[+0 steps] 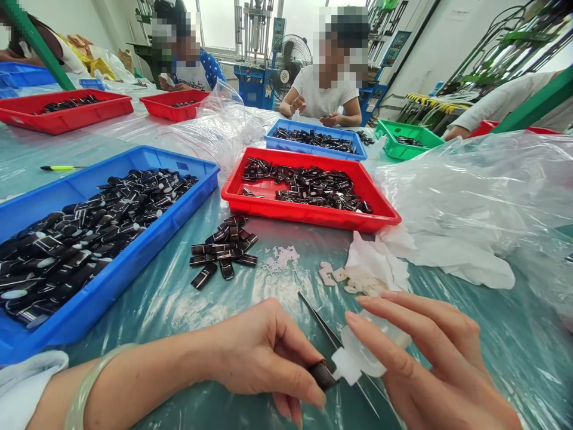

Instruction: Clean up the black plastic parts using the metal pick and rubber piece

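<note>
My left hand pinches a small glossy dark piece between thumb and fingers. Against its right end sits a thin white piece with an irregular outline. My right hand reaches in from the right, its fingers bent over this white piece and the translucent material behind it; the thumb is hidden. Metal tweezers slant behind the white piece, partly covered, and I cannot tell whether they are held. Beyond my hands lie a loose pile of dark pieces and small white scraps.
A blue tray of dark pieces stands left, a red tray ahead. Crumpled white cloth and clear plastic sheeting lie right. Farther back are more trays, a yellow pen, a fan and several people at the table.
</note>
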Tool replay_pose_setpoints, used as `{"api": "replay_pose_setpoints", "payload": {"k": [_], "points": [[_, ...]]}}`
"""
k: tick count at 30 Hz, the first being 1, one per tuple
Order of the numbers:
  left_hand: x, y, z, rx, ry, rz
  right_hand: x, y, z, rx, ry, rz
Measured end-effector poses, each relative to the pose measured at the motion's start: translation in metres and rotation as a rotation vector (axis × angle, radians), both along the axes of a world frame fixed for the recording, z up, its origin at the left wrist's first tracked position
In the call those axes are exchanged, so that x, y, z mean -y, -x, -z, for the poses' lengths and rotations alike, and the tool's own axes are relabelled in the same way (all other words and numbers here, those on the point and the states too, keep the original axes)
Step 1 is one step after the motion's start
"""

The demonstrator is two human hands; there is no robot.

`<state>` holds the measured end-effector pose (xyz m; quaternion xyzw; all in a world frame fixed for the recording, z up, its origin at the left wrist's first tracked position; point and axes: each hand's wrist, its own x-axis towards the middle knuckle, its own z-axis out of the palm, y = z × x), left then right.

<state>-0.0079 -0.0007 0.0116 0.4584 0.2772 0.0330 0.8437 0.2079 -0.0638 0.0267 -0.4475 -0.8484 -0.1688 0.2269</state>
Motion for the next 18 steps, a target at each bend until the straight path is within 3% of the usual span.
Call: {"api": "replay_pose_setpoints", "payload": {"k": [10,18], "points": [[-0.0007,-0.0005,0.0019,-0.032,-0.002,0.019,0.0031,0.0009,0.0036,-0.048,-0.043,-0.003],[0.0004,-0.0003,0.0032,-0.028,-0.006,0.025,0.0027,-0.0089,0.0017,0.114,-0.077,-0.059]]}}
